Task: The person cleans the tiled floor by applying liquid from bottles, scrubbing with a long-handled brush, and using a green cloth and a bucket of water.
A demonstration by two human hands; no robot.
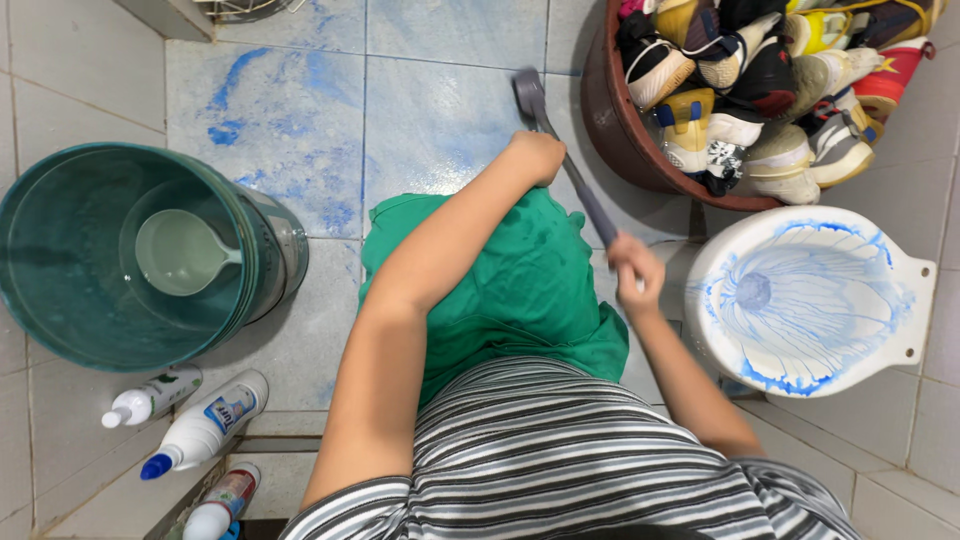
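Head view, looking straight down in a tiled bathroom. I see both hands on one long-handled brush (pixel 565 160). Left hand (pixel 537 156), grip pressed tight around the handle's middle stretch, farther from the body. Right hand (pixel 634 271), grip pinching the near end of the handle, fingers curled round it. The handle runs on a slant from the right hand up and away to the grey brush head, which sits on the wet floor (pixel 440 120) just beside the brown tub (pixel 610 130). That tub is heaped with shoes (pixel 760 80) of many colours.

Blue streaks of cleaner mark the floor tiles ahead of the brush. More blue lines run down inside the white toilet bowl (pixel 810 300), to the right of the right hand.

Far left: a green bucket (pixel 110 255) with a pale scoop (pixel 180 252) lying in it. Three bottles (pixel 205 425) lie near its base, white with coloured caps. Green cloth (pixel 500 290) covers the knees under the left forearm.
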